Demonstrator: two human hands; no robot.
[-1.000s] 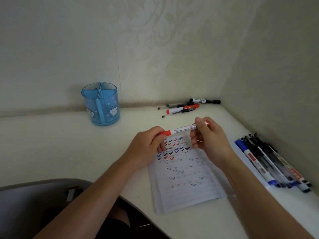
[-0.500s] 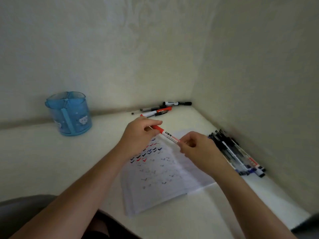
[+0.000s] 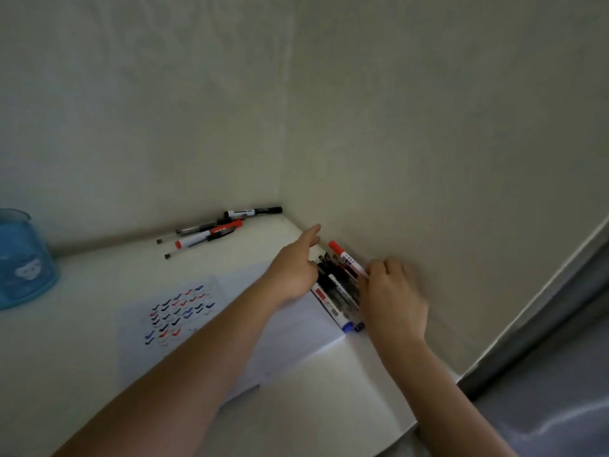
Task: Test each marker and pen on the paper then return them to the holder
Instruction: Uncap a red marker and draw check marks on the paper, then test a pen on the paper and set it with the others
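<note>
The marker (image 3: 346,257) has a red cap and a white round barrel with dark print. It lies slanted, cap toward the corner, over a pile of pens and markers (image 3: 336,296) packed against the right wall (image 3: 428,159). The right hand (image 3: 393,298) pinches its barrel end with curled fingers (image 3: 379,270). The left hand (image 3: 291,270) sits just beside the pile's near side, forefinger straight and pointing to the corner. Its other fingers are hidden, so I cannot tell whether they hold anything.

The pile is slim plastic barrels, mostly black and clear, with two blue caps at the near end. The lined paper (image 3: 184,311) lies flat on the smooth white bench (image 3: 99,285), covered in small red, blue and black ticks, its right edge touching the pile. A second cluster of pens (image 3: 211,230) lies along the back wall. The translucent blue holder (image 3: 23,262) stands at the far left, well apart, with bare bench between it and the paper.
</note>
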